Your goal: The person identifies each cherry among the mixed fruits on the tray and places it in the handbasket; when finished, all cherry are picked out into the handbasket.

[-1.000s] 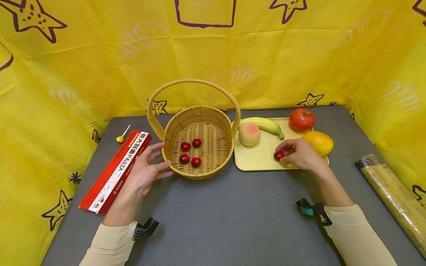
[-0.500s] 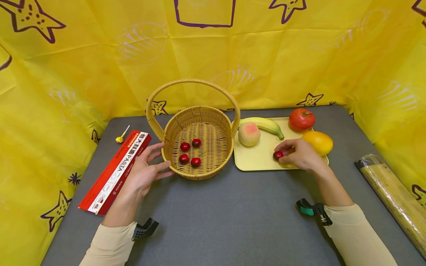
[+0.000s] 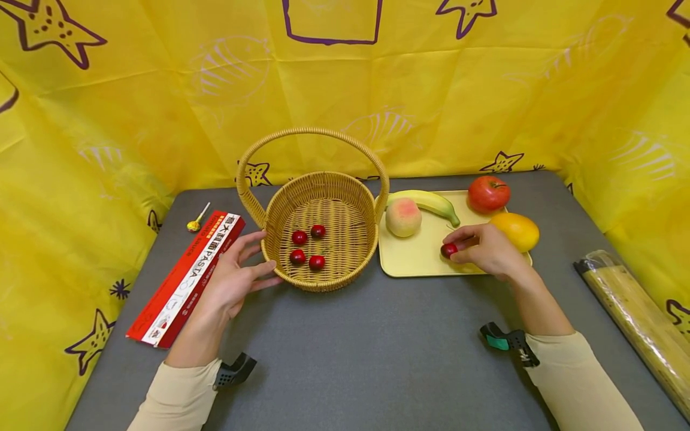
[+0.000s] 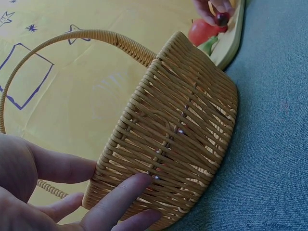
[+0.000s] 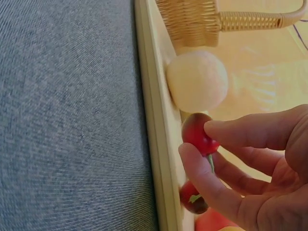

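Between its thumb and fingertips my right hand (image 3: 487,250) pinches a dark red cherry (image 5: 196,134), low over the cream tray (image 3: 399,263). A second cherry (image 5: 193,198) shows just beyond it in the right wrist view; the hand hides it in the head view. My left hand (image 3: 237,280) touches the left rim and outer wall of the wicker basket (image 3: 350,272), its fingers fairly straight in the left wrist view. Inside that basket lie several cherries (image 3: 317,262). On the tray are a peach (image 3: 403,217), a banana (image 3: 431,202), a tomato (image 3: 489,194) and a yellow mango (image 3: 514,232).
The basket's tall handle (image 3: 312,130) arches over its opening. Left of it lie a red pasta box (image 3: 185,278) and a lollipop (image 3: 195,225). A clear pack of long noodles (image 3: 636,317) lies along the right edge. Yellow cloth (image 3: 323,84) hangs behind the grey table (image 3: 356,359).
My right hand and its cherry have shifted very slightly left over the tray. My left hand and the basket stay in place.
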{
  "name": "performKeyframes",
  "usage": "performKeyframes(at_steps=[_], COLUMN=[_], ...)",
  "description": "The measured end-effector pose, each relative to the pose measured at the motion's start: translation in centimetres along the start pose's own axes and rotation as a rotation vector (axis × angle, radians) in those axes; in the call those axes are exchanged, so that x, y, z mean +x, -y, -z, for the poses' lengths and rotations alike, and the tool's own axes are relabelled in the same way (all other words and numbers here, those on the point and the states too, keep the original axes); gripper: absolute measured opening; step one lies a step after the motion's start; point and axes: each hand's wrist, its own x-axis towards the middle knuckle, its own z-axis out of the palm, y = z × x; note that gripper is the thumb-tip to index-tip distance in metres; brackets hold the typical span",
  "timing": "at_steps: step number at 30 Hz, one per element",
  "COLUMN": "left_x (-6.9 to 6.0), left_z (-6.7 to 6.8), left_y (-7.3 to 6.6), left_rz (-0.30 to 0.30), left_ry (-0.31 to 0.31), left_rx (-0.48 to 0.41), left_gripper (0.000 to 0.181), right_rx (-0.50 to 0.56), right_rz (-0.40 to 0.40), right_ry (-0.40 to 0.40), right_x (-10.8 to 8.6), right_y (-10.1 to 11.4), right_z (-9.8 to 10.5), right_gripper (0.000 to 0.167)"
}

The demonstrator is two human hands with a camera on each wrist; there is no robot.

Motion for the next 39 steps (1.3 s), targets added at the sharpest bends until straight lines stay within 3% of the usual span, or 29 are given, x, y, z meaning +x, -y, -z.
performKeyframes(at_steps=[24,39], left_x=[0.0,0.1], left_z=[0.1,0.1], left_y=[0.1,0.2], left_rz=[0.000,-0.001], left_ry=[-0.003,-0.008], left_rx=[0.009,0.007], left_gripper=[0.069,0.070], right_rx=[-0.014,-0.032], right_rz=[0.018,0.147], right_ry=[-0.031,-0.070], right_x=[-1.2,-1.4], right_y=[2.2,5.8], right_z=[0.0,-0.7], right_gripper=[0.036,0.025])
